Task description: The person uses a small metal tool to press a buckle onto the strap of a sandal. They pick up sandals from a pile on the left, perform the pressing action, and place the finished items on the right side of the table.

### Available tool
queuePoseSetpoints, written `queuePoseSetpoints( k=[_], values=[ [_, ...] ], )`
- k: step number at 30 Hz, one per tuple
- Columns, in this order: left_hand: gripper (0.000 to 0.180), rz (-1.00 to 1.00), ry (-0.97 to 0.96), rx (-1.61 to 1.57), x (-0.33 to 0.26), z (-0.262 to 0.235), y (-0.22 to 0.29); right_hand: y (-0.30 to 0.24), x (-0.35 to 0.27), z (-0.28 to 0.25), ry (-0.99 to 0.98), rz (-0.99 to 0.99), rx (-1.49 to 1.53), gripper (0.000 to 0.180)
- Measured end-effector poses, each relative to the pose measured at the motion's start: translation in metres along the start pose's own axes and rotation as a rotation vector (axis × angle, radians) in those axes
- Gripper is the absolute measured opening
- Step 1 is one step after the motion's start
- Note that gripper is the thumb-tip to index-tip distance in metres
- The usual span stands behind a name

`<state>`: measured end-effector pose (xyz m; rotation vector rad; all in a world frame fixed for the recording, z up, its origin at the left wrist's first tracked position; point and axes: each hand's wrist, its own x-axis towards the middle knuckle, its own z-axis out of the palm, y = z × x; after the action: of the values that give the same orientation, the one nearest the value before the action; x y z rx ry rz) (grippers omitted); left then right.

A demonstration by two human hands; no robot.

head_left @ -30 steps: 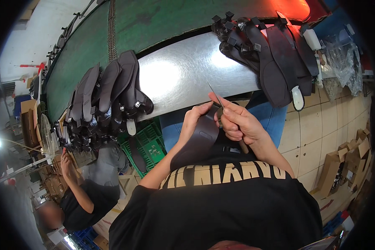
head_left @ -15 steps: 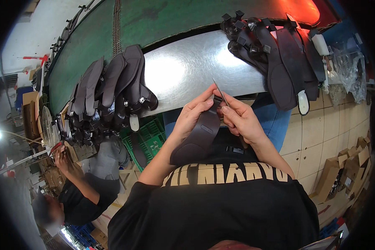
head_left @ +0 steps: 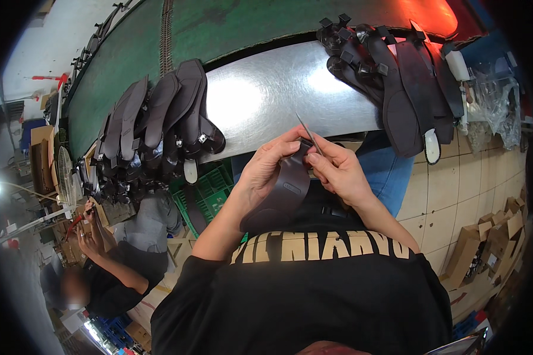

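My left hand (head_left: 267,164) is closed around a dark brown high-heeled sandal (head_left: 288,188), thumb pressed near its far end. The sandal's wide sole end points back toward my chest. In my right hand (head_left: 340,173), fingers pinch a thin pointed metal tool (head_left: 307,131), whose tip sticks out past the sandal toward the upper left. Right fingertips meet the sandal's far end, where a small dark strap or block shows. Whether the tool touches the sandal there is hidden by my fingers.
Dark sandals pile up on the left (head_left: 160,118) and right (head_left: 403,100) of a shiny metal plate (head_left: 260,89). Beyond runs a green conveyor belt (head_left: 237,23). Below the left pile sits a green crate (head_left: 213,192). A co-worker's hand (head_left: 89,236) is at far left.
Both my hands have shifted slightly left with the sandal, and the tool's tip leans further left. The co-worker at far left has moved their hands.
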<state>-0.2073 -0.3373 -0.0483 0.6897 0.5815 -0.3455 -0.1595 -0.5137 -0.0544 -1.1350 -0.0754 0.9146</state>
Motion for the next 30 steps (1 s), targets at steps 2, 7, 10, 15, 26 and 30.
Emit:
queuePoseSetpoints(
  k=[2,7,10,15,26,30],
  values=[
    [0.045,0.012,0.026,0.016,-0.002,0.002,0.001,0.007,0.0,0.002,0.016,-0.108,-0.067,0.043],
    [0.038,0.111,0.036,0.214,-0.007,0.005,0.004,0.009,-0.003,0.01,0.09,-0.273,-0.314,0.04],
    [0.037,0.118,-0.003,0.173,-0.011,0.009,0.003,0.003,-0.005,0.014,0.098,-0.32,-0.438,0.039],
    [0.039,0.201,0.05,0.253,-0.008,0.007,-0.003,0.0,-0.004,0.012,0.07,-0.21,-0.276,0.039],
    [0.04,1.261,0.254,0.636,-0.11,-0.022,0.129,-0.113,-0.012,-0.067,0.673,-0.894,-0.957,0.015],
    [0.035,1.777,0.555,0.687,-0.163,-0.051,0.154,-0.134,-0.006,-0.11,0.9,-0.659,-1.365,0.045]
  ],
)
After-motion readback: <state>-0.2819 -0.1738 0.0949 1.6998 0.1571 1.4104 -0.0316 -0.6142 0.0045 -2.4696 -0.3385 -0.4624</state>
